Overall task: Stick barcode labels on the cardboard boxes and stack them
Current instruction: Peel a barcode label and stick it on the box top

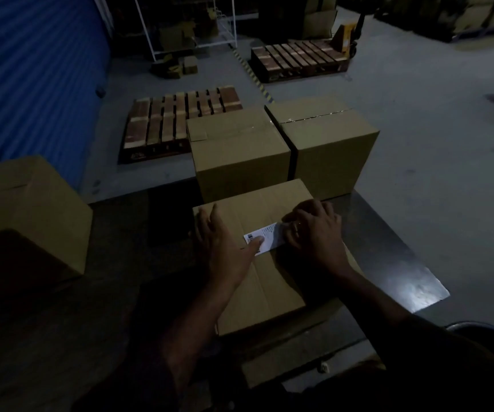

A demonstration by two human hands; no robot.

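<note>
pressing barcode label (265, 237) flat on cardboard box (266, 281): left hand (225, 242), right hand (314, 230).

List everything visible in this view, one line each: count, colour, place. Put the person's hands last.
barcode label: one, white, on top of the near box
near box: one, brown, on the table under both hands
far boxes: two, brown, side by side beyond the table
left box: one, brown, table's left
table: one, dark
pallets: two, wooden, on the floor
pallet jack: one, yellow, far right
left hand: thumb presses the label
right hand: presses the label's right end
</note>
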